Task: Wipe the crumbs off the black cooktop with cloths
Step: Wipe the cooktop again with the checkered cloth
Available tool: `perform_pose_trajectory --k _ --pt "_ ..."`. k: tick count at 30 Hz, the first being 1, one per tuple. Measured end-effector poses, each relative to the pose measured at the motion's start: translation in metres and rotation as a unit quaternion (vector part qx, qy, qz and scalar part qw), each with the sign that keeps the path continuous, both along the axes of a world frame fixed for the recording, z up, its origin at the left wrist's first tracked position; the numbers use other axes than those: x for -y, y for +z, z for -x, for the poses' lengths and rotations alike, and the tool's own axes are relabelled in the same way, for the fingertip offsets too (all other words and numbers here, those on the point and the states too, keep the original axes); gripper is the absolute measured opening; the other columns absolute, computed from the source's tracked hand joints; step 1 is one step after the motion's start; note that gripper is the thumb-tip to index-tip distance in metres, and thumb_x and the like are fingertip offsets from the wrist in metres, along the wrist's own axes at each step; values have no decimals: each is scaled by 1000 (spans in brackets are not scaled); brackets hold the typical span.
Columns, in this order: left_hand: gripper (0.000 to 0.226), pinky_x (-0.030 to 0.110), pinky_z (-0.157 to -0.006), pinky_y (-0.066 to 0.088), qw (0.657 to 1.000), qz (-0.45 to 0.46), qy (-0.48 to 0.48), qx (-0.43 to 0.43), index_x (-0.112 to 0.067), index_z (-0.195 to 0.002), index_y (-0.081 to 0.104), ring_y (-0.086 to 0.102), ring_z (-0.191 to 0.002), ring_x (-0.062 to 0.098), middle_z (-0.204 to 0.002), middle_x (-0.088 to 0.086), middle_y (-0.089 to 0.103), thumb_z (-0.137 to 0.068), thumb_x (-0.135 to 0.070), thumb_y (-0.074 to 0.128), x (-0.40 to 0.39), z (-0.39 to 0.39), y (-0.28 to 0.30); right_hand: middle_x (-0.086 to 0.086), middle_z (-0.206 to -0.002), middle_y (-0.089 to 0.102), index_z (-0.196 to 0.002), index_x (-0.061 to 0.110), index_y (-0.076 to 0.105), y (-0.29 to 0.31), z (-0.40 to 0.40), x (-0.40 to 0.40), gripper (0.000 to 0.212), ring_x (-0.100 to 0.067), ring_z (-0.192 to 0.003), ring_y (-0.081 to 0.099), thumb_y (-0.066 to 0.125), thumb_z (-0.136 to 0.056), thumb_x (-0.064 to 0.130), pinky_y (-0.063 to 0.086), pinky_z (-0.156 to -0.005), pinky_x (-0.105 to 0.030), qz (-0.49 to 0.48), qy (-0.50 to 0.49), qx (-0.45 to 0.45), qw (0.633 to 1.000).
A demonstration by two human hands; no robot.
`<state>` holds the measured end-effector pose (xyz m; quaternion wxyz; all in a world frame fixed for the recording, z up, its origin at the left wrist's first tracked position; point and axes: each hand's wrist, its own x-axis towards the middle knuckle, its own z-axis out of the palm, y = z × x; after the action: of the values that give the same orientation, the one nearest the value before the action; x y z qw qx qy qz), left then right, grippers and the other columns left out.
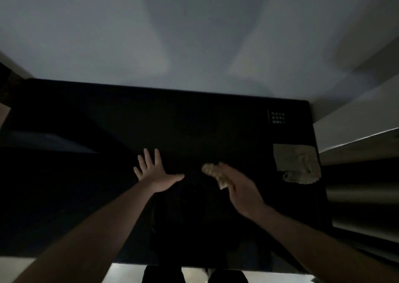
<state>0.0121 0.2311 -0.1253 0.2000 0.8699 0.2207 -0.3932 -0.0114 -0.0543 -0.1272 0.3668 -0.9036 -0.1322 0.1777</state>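
Dim light is falling across a pale wall [194, 34] rising behind a black cooktop [194, 127], whose glossy glass is filling most of the scene and reflecting the person standing over it. White printed lettering [278, 118] is showing near the far right corner of the glass, too small to read. A light worktop [354, 118] is running along the right side of the cooktop, with a metallic edge catching the light, and a strip of pale floor is showing below the near edge.

Two bare forearms are reaching in over the glass. The left hand [154, 172] is lying flat with its fingers [149, 157] straight and spread wide and the thumb out to the side, holding nothing; whether the palm is actually pressing the glass cannot be told. The right hand [239, 185] is hovering near the middle of the cooktop, blurred, with its fingers closing around a small bunched cloth [216, 173] that is sticking out toward the left hand.

Two cloths are in sight. The second cloth [296, 162], beige and partly folded, is lying at the right edge of the cooktop, well apart from both hands. Crumbs cannot be made out on the dark surface.
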Motion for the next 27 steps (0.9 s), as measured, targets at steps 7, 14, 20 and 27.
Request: perform_pose_trajectory --k 7,14,20,27 --pt "164 65 -121 -14 996 -16 64 -57 -19 -147 -45 -42 -145 40 -151 10 -55 -48 -97 60 37 -8 -17 -13 -166 44 -151 17 57 -23 -155 17 45 -32 -155 37 46 -109 4 28 -129 -40 81 -58 91 991" --pt "164 65 -120 -15 996 -23 62 -63 -18 -147 -45 -44 -143 40 -149 11 -57 -50 -94 64 40 -13 -23 -6 -175 26 -160 30 42 -73 -153 -4 60 -40 -160 21 48 -104 11 19 -130 -58 183 36 94 978" --pt "164 65 -121 -13 994 -24 64 -85 -19 -147 -45 -43 -144 41 -149 11 -56 -50 -95 63 42 -14 -17 12 -174 23 -162 40 32 -56 17 26 65 -13 -164 5 48 -101 24 12 -133 -49 99 133 110 980" --pt "164 65 -121 -11 991 -45 70 -103 -19 -145 -48 -42 -144 41 -147 11 -59 -51 -95 63 47 -18 -11 20 -166 41 -152 48 47 -82 128 107 47 -6 -160 20 39 -107 57 29 -120 -28 114 320 69 938"
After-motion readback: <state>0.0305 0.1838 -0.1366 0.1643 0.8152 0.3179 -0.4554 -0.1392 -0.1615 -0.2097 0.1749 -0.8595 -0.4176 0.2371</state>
